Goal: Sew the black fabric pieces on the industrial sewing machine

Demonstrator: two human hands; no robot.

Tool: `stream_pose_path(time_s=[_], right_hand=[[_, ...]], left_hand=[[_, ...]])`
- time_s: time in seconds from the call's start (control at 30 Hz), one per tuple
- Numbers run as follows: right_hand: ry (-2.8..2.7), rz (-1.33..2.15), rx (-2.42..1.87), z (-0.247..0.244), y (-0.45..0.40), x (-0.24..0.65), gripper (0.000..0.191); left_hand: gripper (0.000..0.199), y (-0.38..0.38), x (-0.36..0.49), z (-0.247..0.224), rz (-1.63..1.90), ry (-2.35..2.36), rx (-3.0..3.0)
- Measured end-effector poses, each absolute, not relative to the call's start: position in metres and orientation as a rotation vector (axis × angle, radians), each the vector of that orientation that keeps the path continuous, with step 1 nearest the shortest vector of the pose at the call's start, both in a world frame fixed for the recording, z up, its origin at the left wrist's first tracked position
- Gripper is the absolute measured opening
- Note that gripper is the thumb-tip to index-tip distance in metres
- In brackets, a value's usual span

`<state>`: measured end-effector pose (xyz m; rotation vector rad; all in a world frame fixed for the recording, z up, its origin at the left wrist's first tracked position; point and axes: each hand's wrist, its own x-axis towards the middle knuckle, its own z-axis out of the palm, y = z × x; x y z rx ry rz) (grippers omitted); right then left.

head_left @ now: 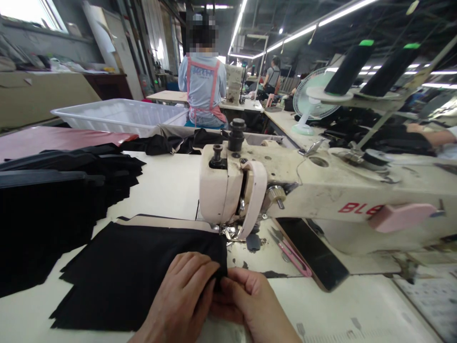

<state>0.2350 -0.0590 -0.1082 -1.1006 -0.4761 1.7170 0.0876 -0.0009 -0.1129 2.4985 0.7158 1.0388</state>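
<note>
A black fabric piece point(143, 267) with a beige strip point(167, 222) along its far edge lies flat before the sewing machine point(228, 186), its far right corner by the presser foot. My left hand point(182, 290) rests on the cloth with its fingers curled round the right edge. Touching it, my right hand point(250, 300) pinches the same edge between thumb and fingers. The fingertips of both hands meet at a small fold of the black fabric. Part of the fold is hidden by the fingers.
Stacked black pieces point(53, 205) lie at the left. Pink snips point(293, 252) and a phone point(314, 252) lie right of the needle. Behind are a white bin point(121, 114), a fan point(314, 95), thread cones point(350, 69) and a seated person point(205, 85).
</note>
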Motion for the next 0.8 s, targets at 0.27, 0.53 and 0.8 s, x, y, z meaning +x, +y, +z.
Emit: stream_pose_path(time_s=[0.27, 0.53, 0.8], right_hand=[[-0.401, 1.729, -1.054, -0.112, -0.066, 0.236, 0.04], [-0.394, 1.739, -0.94, -0.119, -0.066, 0.235, 0.029], [-0.321, 1.822, -0.916, -0.095, -0.068, 0.24, 0.021]], left_hand=[[0.035, 0.004, 0.082, -0.091, 1.095, 0.452, 2.776], [0.036, 0.002, 0.084, -0.088, 1.096, 0.425, 2.837], [0.031, 0.001, 0.078, -0.096, 1.075, 0.415, 2.871]])
